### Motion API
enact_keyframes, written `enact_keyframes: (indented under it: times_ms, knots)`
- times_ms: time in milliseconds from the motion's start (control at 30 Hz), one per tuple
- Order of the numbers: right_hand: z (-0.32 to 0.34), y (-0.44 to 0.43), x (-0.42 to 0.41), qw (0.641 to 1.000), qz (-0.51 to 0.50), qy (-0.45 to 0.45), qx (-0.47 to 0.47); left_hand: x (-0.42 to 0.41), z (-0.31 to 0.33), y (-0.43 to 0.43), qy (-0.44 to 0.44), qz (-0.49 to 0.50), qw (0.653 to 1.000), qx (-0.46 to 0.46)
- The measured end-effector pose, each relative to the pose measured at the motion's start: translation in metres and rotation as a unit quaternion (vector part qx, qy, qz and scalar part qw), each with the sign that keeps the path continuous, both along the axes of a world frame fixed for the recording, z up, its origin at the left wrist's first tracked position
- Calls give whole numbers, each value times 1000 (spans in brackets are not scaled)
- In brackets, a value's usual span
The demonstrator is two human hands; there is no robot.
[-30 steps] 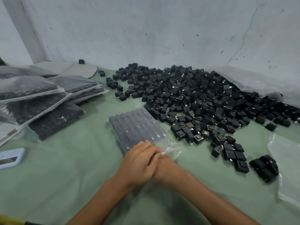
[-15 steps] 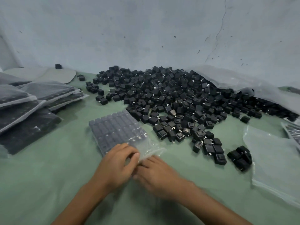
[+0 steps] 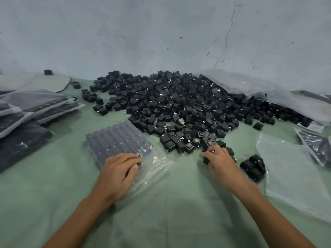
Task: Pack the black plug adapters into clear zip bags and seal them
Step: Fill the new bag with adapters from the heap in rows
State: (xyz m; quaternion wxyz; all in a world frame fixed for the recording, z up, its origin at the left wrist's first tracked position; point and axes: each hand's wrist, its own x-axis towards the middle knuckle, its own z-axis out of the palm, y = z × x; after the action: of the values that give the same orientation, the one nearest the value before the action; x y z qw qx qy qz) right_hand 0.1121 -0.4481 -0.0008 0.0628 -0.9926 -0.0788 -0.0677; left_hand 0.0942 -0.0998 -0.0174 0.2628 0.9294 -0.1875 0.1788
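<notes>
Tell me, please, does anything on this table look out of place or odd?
One black adapter sits alone on the pale flat sheet at far left by the wall, apart from the big pile. The wall behind has a long crack. Otherwise nothing stands out.

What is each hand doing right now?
Left hand: open, resting on the part-filled zip bag.
Right hand: curled over loose black adapters at the pile's edge.

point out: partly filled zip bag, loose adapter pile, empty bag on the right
partly filled zip bag (image 3: 116,140): head view, on packed rows
loose adapter pile (image 3: 170,101): head view, middle of heap
empty bag (image 3: 290,169): head view, flat clear middle
</notes>
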Motion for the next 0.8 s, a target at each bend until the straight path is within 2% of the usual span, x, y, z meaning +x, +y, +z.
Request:
enact_keyframes:
  times_ms: [233,300,367,400,433,500,533,567,667,800]
  knots:
    - [5,-3,2,1000,6,23,-6,0,2,0,20,0,1000,9]
    - [8,1,-2,998,3,-4,63,0,3,-1,24,4,1000,4]
    - [11,11,-10,978,-22,-24,207,0,4,-2,29,5,1000,4]
    - [12,19,-14,947,-42,-6,320,-1,5,-3,31,4,1000,5]
    - [15,29,-19,885,-56,38,461,0,5,-3,32,3,999,4]
    - [18,46,-28,702,-61,146,694,0,5,-3,34,5,999,5]
    - [20,52,-31,631,-60,187,751,-1,5,-3,36,5,999,7]
    - [21,57,-33,589,-56,216,777,-1,6,-3,37,5,999,8]
    - [23,70,-38,531,-30,263,805,-2,7,-3,38,4,999,9]
    - [25,80,-43,460,-13,280,843,-3,11,-4,51,7,998,44]
